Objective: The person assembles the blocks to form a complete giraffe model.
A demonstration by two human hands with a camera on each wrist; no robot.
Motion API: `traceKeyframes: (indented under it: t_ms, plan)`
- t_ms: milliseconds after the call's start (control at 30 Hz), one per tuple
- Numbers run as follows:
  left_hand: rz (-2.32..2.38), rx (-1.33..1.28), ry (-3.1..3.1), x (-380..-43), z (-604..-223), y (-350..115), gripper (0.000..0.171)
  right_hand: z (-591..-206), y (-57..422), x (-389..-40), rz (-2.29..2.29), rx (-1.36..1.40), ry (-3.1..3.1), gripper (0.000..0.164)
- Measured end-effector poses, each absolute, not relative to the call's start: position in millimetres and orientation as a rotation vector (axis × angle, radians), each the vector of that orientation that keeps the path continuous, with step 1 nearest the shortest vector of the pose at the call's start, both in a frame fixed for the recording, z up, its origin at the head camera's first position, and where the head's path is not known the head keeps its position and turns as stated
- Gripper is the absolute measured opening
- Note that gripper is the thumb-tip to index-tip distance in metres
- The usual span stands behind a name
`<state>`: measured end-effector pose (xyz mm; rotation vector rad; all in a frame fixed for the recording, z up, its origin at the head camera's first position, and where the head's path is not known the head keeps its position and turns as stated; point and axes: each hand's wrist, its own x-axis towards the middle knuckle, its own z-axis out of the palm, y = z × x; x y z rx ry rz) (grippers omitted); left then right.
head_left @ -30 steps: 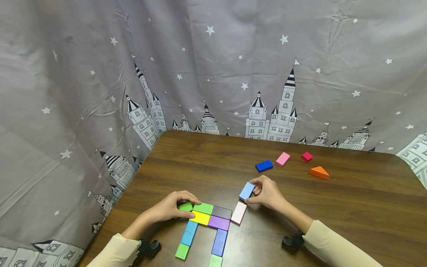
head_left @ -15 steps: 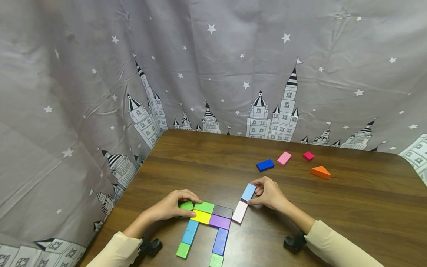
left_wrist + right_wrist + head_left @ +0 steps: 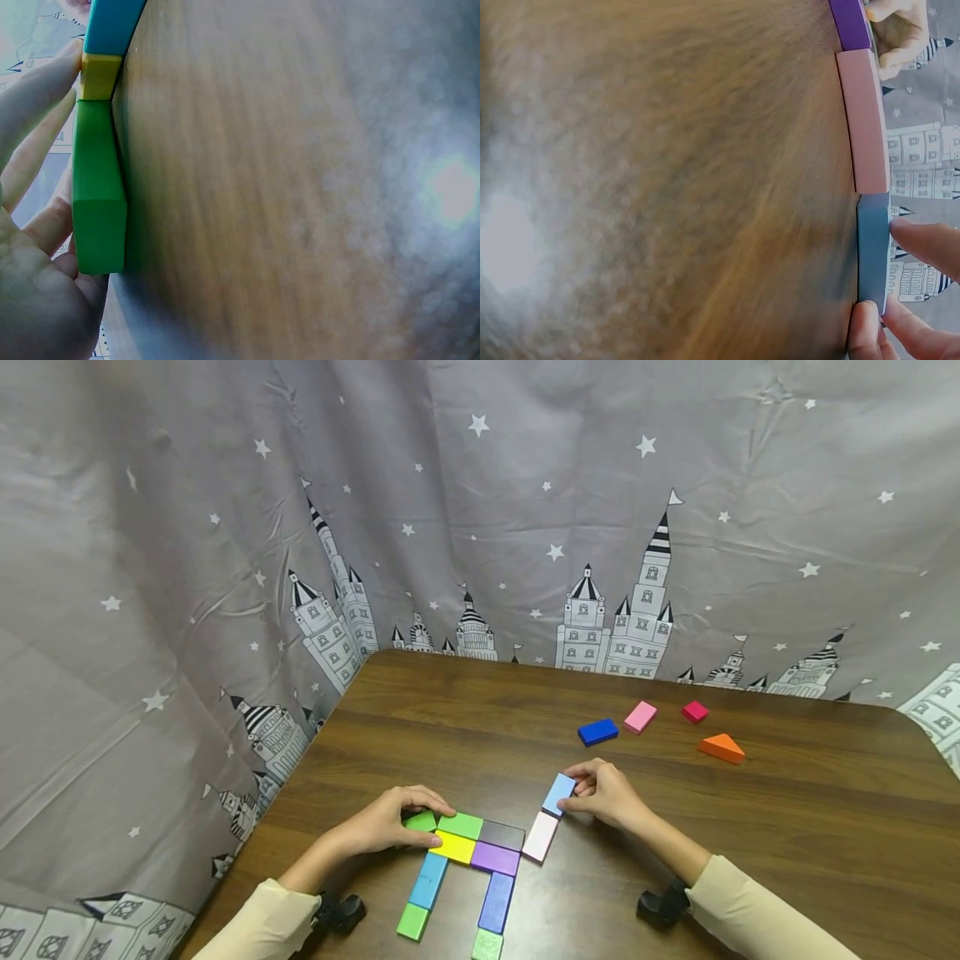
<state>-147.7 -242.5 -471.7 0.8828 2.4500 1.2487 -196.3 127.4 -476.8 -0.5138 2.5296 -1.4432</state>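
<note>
In the head view, my right hand (image 3: 609, 797) holds a light blue block (image 3: 558, 793), thumb on its top and fingers at its far side. Its near end meets the end of a pale pink block (image 3: 540, 837) in line with it. The right wrist view shows the light blue block (image 3: 873, 251) flat on the table, fingers at its end. My left hand (image 3: 392, 823) rests on the joined blocks, fingertip on a green block (image 3: 460, 826), thumb on the yellow block (image 3: 453, 847). Partly under that palm lies another green block (image 3: 421, 821).
Beside them lie a dark block (image 3: 503, 836) and a purple block (image 3: 495, 858). Two legs run nearer: blue (image 3: 428, 881) over green (image 3: 414, 922), and darker blue (image 3: 497, 902) over pale green (image 3: 487, 944). Farther back are dark blue (image 3: 597, 732), pink (image 3: 641, 717), red (image 3: 694, 712) and orange (image 3: 722, 747) blocks.
My right thumb has moved from the light blue block's near corner onto its top. The block has straightened slightly against the pale pink one. My left hand has stayed in place.
</note>
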Motion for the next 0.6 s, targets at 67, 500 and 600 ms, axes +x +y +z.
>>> traceKeyframes:
  t_ms: [67,500,600]
  plan:
    - [1.245,0.874,2.450,-147.5,-471.6,-242.9,0.035,-476.8,126.3,-196.1,-1.452,-0.516,2.527,0.042]
    - [1.266,0.865,2.432,-147.3,-472.0,-243.1,0.035,-472.6,124.6,-192.2,-1.479,-0.567,2.505,0.042]
    - [1.267,0.863,2.429,-147.0,-471.7,-242.9,0.035,-472.5,124.4,-191.7,-1.469,-0.563,2.514,0.042]
